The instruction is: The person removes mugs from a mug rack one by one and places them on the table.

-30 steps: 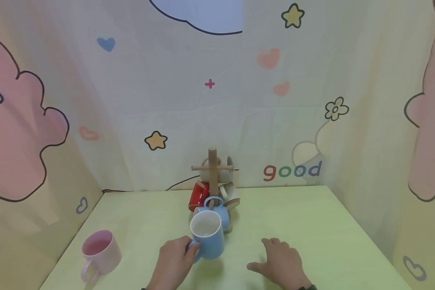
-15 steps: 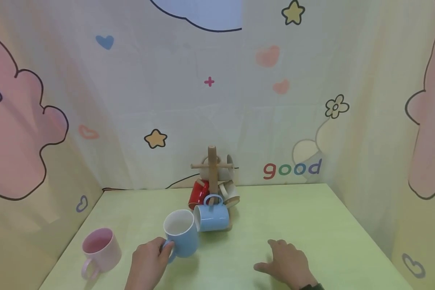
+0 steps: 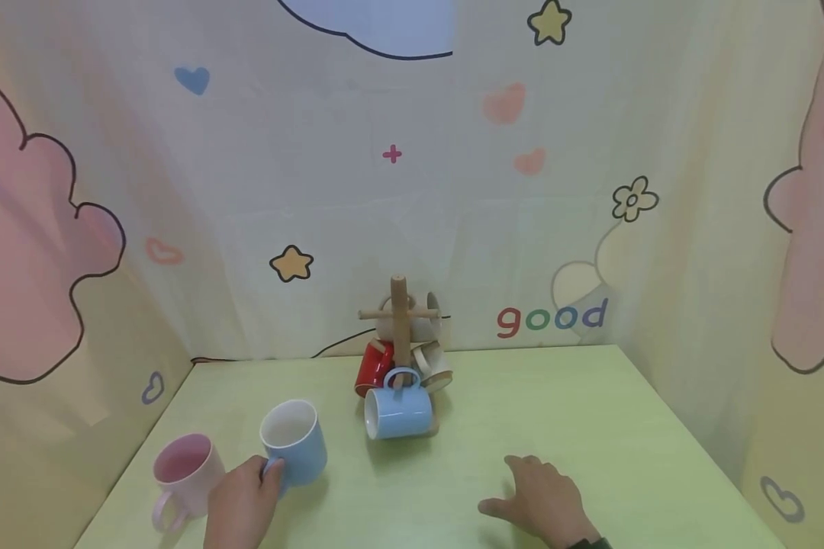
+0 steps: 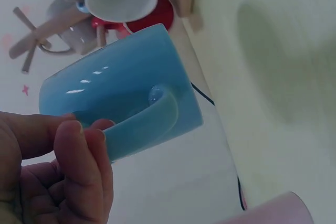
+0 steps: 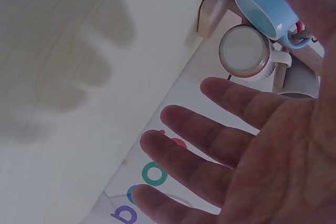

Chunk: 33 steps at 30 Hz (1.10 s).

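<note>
A person's left grip point(image 3: 243, 499) holds a light blue mug point(image 3: 307, 459) by its handle, in front of the wearer and left of centre above a pale green worktop point(image 3: 535, 404). The mug looks glazed and rigid, most likely ceramic: it should feel fairly weighty for its size, smooth enough to slip on the rounded side, and liable to chip if knocked. The handle point(image 4: 144, 124) seems the surest place to take hold, since a pinch there keeps the fingers off the slick wall, though the weight, hanging to one side, may want to tip the mug. From the wearer's side, the mug sits just beyond the left grip and to its right, roughly upright, its white-lined mouth upward; it appears lifted clear of the worktop. In the left wrist view, the thumb and fingers point(image 4: 79, 169) are closed around part of the handle, and the mug's body extends past them. A pink mug point(image 3: 199, 484) stands just left of this hand; whether they touch cannot be told. Right of the held mug and farther back, a wooden rack point(image 3: 401, 335) carries a second blue mug point(image 3: 407, 413), a red mug point(image 3: 373, 370) and whitish ones. The right grip point(image 3: 542, 496) is well apart, fingers spread, grasping nothing.
</note>
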Tool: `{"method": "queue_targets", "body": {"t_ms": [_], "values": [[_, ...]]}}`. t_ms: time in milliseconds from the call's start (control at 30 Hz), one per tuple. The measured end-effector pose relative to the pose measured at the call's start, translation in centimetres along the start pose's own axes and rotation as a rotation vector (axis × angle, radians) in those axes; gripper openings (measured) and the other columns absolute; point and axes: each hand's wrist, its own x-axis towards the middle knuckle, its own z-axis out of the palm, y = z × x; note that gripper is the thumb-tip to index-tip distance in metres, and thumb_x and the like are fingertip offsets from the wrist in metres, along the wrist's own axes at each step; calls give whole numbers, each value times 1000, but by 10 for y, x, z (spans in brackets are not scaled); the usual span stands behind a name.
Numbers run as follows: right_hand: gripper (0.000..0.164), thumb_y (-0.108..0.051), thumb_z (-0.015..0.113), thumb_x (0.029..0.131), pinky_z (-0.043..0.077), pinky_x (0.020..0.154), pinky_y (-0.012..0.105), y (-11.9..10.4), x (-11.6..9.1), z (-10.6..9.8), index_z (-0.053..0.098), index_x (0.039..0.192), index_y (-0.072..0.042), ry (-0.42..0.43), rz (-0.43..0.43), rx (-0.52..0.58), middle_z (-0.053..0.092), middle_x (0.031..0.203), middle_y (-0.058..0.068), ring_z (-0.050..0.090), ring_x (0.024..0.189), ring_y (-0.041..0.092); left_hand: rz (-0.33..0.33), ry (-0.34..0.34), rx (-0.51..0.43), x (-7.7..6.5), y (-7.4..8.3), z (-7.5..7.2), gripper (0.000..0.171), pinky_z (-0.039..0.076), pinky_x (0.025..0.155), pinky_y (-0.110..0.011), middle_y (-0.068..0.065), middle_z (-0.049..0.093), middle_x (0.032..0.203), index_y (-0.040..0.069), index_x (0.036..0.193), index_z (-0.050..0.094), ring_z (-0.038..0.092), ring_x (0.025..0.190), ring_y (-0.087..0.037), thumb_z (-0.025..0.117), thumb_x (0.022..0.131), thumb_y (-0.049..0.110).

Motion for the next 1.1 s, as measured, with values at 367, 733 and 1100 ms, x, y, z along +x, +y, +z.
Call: {"method": "queue_targets", "body": {"t_ms": [367,733,1100], "values": [[84,-65,78,69,52,76,56,-1,-2,2,63,123,-1,-7,-9,4,64,112,20,62,99,42,-94,-42,44,-2,-32,-1,27,44,65,-49,-7,57,67,1,77,60,55,64,-28,60,97,20],[84,-64,78,70,51,77,57,0,-1,1,63,123,-1,13,-24,23,64,113,20,61,101,43,-134,-51,29,0,-44,-1,30,43,62,-48,-8,56,65,2,71,57,54,62,-27,59,96,17],[83,-63,78,70,51,78,57,0,-3,1,64,123,-2,14,-14,37,64,113,18,61,102,42,-166,-49,71,-3,-64,7,26,46,64,-56,-22,59,72,-5,77,58,60,71,-46,60,93,15]]}}
